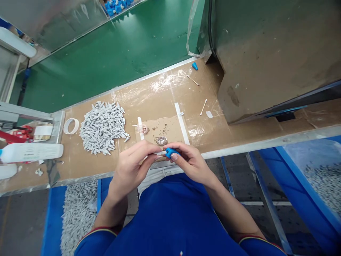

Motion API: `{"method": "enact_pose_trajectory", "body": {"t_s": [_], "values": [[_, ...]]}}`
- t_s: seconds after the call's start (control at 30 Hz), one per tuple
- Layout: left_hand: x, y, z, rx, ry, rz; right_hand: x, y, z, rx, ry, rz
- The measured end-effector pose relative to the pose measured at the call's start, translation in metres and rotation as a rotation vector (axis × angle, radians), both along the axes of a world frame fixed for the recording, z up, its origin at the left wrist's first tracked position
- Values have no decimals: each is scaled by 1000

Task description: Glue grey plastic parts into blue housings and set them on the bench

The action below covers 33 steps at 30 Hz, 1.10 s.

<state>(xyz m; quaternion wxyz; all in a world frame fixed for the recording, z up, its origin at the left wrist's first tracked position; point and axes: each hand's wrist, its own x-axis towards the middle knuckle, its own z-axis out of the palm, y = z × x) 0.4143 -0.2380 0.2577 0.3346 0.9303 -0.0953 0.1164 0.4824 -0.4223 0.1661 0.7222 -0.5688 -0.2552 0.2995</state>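
My left hand [134, 164] pinches a small grey-white plastic piece [159, 153] at the front edge of the cardboard-covered bench [87, 167]. My right hand [188, 161] holds a small blue cap [170, 153] against the end of that piece, fingertips of both hands almost touching. A heap of several grey-white pieces [102, 127] lies on the bench to the left of my hands. Just beyond my fingers sits a small round metal dish [162, 140].
A tape roll [71, 126] lies left of the heap, a white bottle [30, 152] at far left. Cotton swabs [203, 106] and a loose blue cap [195, 65] lie near a grey machine housing [266, 53]. Blue bins of grey pieces [323, 181] stand below, and a green conveyor belt [114, 49] runs behind.
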Motion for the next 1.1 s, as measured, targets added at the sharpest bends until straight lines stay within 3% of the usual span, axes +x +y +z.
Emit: {"method": "enact_pose_trajectory", "body": {"t_s": [0.2, 0.47, 0.6, 0.77, 0.97, 1.1], "values": [[0, -2, -6, 3, 23, -11, 3, 0, 4, -19, -97, -6], [-3, 6, -10, 123, -43, -160, 10, -5, 20, -39, -179, 106], [-3, 13, -17, 95, -63, -230, 12, -3, 28, -93, -157, 156], [-4, 11, -21, -97, -152, -84, 0, 4, 28, -3, -72, 13], [-12, 7, -12, -215, -76, 37, -5, 4, 23, -22, -527, -124], [-12, 9, -8, -226, -49, 0, 0, 5, 25, -43, -599, -98]]}}
